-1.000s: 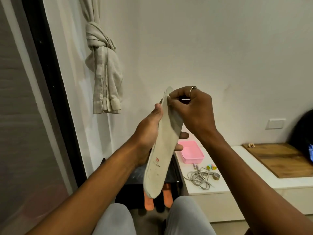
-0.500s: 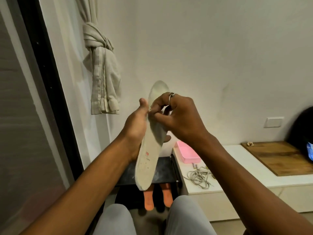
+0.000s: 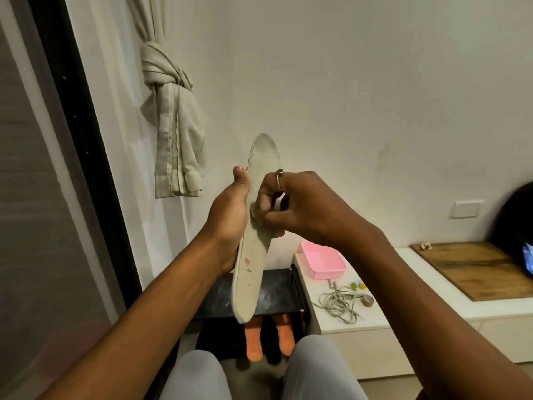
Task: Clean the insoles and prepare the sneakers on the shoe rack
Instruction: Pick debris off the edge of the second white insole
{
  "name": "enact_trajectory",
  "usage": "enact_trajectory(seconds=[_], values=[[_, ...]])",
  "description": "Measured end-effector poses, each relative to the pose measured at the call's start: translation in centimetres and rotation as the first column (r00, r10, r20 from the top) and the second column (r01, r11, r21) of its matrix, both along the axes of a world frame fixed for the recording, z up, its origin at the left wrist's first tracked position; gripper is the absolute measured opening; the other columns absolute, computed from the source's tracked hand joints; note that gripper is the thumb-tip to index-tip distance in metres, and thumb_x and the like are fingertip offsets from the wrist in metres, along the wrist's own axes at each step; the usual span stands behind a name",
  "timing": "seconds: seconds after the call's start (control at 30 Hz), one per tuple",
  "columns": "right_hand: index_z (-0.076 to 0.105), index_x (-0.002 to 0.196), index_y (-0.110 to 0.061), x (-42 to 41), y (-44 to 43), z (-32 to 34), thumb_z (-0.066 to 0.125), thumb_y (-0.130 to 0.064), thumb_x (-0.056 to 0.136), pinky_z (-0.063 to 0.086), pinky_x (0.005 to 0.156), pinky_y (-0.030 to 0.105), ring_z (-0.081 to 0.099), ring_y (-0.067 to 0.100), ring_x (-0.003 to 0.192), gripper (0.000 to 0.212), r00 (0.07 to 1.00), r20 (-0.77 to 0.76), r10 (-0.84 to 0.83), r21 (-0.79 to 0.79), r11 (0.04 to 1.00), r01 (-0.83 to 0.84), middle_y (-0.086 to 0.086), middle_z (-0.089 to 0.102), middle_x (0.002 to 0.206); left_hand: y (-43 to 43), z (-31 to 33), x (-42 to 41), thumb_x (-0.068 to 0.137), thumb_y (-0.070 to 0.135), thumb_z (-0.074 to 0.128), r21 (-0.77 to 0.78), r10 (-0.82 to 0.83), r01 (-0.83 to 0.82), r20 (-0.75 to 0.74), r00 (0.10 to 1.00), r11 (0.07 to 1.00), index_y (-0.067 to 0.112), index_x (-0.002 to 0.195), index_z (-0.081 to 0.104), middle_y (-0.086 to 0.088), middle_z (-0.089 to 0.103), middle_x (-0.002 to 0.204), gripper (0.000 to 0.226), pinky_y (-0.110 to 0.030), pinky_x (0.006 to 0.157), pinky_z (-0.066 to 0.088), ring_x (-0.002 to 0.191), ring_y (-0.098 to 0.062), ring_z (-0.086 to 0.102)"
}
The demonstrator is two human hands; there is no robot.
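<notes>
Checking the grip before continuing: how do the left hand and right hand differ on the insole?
The left hand grips the insole from behind, thumb up its edge; the right hand pinches a small blurred wad against its front. The right hand wears a ring; the left hand shows none. Both meet the nearly upright insole around mid-length.

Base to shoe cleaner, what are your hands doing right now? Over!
Left hand grips the insole upright. Right hand pinches a small brownish wad against it. Nothing in the way, over.
</notes>
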State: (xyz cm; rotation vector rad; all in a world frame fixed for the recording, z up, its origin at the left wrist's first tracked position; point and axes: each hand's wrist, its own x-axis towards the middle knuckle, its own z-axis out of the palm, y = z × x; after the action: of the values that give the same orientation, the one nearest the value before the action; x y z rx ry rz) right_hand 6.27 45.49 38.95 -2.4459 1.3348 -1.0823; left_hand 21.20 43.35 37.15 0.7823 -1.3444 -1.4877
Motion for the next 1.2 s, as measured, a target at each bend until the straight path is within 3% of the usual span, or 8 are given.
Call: enact_trajectory(seconds=[0.1,0.23,0.37,0.6,0.8,0.93,1.07,1.2], values=[[0.062,0.078,-0.016,-0.2,-0.9,-0.4,0.073,-0.008,0.088,0.056,0.067,0.027,0.065,0.015,0.075,0.016,0.99,-0.057,-0.126,-0.237,0.965,0.11,-0.002,0.067,0.083,0.2,-0.1,-0.3,0.104,0.06,0.025,-0.018,-0.007,0.007,0.015,1.0,1.0,0.018,0.13,0.063,-0.017,0.073,0.111,0.062,-0.05,0.07,0.064,0.084,-0.033,0.073],[0.058,0.078,-0.014,-1.0,-1.9,-0.9,0.068,-0.004,0.088,0.054,0.064,0.045,0.06,0.027,0.071,0.017,0.951,0.06,-0.303,-0.427,0.853,0.299,0.005,0.063,0.08,0.6,-0.2,-0.7,0.106,0.053,0.019,-0.115,-0.036,0.044,0.072,0.997,0.992,0.016,0.125,0.061,-0.015,0.074,0.105,0.059,-0.039,0.061,0.064,0.079,-0.023,0.077],[0.055,0.074,-0.016,-1.0,-1.6,-0.7,0.068,-0.009,0.089,0.054,0.066,0.043,0.061,0.024,0.071,0.021,0.956,-0.022,-0.294,-0.311,0.91,0.273,0.002,0.062,0.076,0.4,-0.3,-0.6,0.106,0.053,0.021,-0.119,-0.002,0.007,0.048,0.999,0.993,0.018,0.13,0.059,-0.011,0.073,0.102,0.057,-0.035,0.056,0.062,0.072,-0.024,0.075],[0.057,0.077,-0.026,-0.9,-0.3,0.4,0.076,-0.012,0.087,0.05,0.067,0.022,0.062,0.013,0.075,0.025,0.983,-0.118,-0.139,-0.018,0.99,0.138,-0.008,0.063,0.077,0.4,-0.5,-1.0,0.105,0.056,0.024,-0.103,0.021,-0.015,0.058,0.998,0.995,0.017,0.134,0.056,-0.021,0.071,0.109,0.058,-0.04,0.061,0.063,0.076,-0.035,0.073],[0.057,0.081,-0.017,-0.9,-1.7,-0.5,0.072,-0.012,0.091,0.051,0.065,0.026,0.063,0.021,0.077,0.019,0.949,-0.059,-0.309,-0.239,0.928,0.287,-0.001,0.063,0.082,0.1,-0.5,-0.9,0.103,0.045,0.048,0.055,-0.144,0.148,-0.06,0.988,0.987,0.013,0.144,0.046,-0.022,0.063,0.132,0.051,-0.052,0.088,0.059,0.104,-0.033,0.072],[0.058,0.084,-0.012,-1.5,-2.0,-0.8,0.073,-0.008,0.088,0.055,0.069,0.031,0.064,0.019,0.076,0.016,0.935,0.131,-0.33,-0.333,0.874,0.355,-0.001,0.065,0.082,0.4,-0.4,-0.9,0.091,0.054,0.054,-0.003,-0.243,0.243,0.008,0.97,0.97,0.034,0.144,0.041,-0.011,0.058,0.138,0.058,-0.051,0.074,0.062,0.102,-0.04,0.073],[0.053,0.08,-0.022,-1.1,-1.1,-0.3,0.079,-0.011,0.085,0.058,0.072,0.026,0.07,0.015,0.079,0.029,0.867,0.454,-0.205,-0.222,0.916,0.333,0.003,0.071,0.084,0.4,-0.2,-0.9,0.098,0.066,0.023,-0.028,-0.268,0.268,-0.005,0.963,0.963,0.034,0.149,0.044,-0.004,0.062,0.138,0.063,-0.043,0.07,0.062,0.104,-0.033,0.073],[0.05,0.082,-0.019,1.3,0.1,-0.8,0.078,-0.013,0.088,0.063,0.07,0.036,0.073,0.014,0.083,0.029,0.887,0.457,-0.071,-0.176,0.97,0.168,0.001,0.074,0.088,0.0,-0.3,-0.9,0.101,0.067,0.013,0.039,-0.211,0.216,-0.108,0.972,0.976,0.04,0.134,0.061,0.001,0.071,0.127,0.064,-0.05,0.086,0.059,0.11,-0.025,0.072]])
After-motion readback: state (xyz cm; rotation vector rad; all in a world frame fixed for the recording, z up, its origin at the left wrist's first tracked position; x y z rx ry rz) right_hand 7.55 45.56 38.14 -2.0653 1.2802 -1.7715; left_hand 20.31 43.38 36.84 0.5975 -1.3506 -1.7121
